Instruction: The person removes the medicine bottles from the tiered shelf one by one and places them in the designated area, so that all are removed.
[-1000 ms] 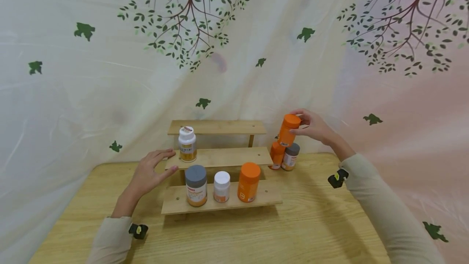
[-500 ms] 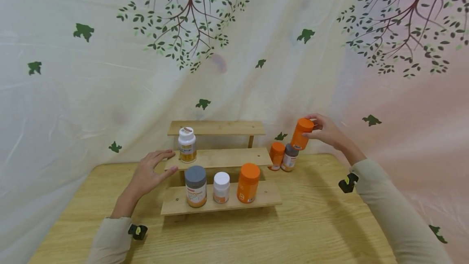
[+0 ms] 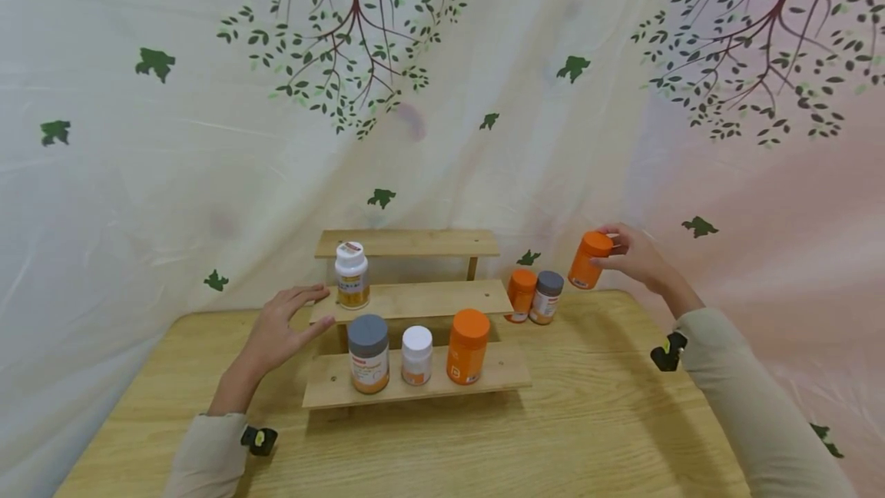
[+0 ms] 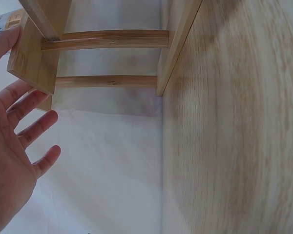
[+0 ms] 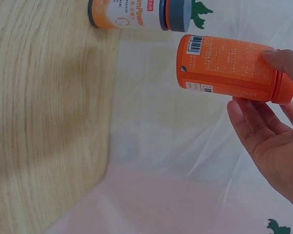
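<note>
My right hand pinches an orange bottle around its orange lid. The bottle tilts slightly in the air, right of the shelf; the right wrist view shows its barcode side. My left hand touches the left end of a three-tier wooden shelf, thumb toward the front and fingers toward the back. In the left wrist view its fingers are spread and mostly off the wood. A white-capped bottle stands on the middle tier beside that hand.
On the lowest tier stand a grey-lidded jar, a small white bottle and an orange bottle. Another orange bottle and grey-lidded jar stand on the table right of the shelf. A leaf-printed curtain hangs behind.
My right hand has carried the orange bottle rightward and slightly down, away from above the orange bottle and grey-lidded jar on the table. My left hand stays at the shelf's end.
</note>
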`<action>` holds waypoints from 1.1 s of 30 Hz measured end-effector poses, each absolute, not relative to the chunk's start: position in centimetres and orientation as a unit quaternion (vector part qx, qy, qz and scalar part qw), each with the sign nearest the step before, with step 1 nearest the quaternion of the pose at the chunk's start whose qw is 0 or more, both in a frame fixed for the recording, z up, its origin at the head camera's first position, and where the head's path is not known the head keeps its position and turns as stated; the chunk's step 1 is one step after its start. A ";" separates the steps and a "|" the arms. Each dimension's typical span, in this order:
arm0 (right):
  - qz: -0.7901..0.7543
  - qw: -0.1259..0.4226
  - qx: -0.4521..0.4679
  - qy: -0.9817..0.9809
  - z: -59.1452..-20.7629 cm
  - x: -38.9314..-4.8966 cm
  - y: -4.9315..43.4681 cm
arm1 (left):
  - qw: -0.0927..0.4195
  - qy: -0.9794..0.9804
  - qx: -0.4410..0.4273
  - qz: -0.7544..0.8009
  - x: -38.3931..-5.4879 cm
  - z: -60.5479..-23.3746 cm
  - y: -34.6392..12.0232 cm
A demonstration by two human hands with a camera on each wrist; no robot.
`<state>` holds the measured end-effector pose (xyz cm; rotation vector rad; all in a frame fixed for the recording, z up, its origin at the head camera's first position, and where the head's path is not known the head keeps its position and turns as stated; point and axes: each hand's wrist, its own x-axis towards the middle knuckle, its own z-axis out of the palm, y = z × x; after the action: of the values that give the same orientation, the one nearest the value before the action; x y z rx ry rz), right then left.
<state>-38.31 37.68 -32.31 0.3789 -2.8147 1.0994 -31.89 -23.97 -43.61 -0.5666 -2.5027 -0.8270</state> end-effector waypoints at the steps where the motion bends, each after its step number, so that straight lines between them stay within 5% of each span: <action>1: 0.358 0.050 0.125 -0.924 -32.5 -38.3 37.8 | 0.221 -0.906 -0.204 -0.298 -31.8 -43.6 -23.9; 33: 0.393 0.033 0.126 -0.910 -38.9 -39.4 38.4 | 0.241 -0.901 -0.202 -0.299 -30.8 -43.8 -23.6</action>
<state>-39.38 38.44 -38.92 0.3863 -2.8011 1.2080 -30.80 -23.56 -43.85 -0.5521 -2.4656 -0.8182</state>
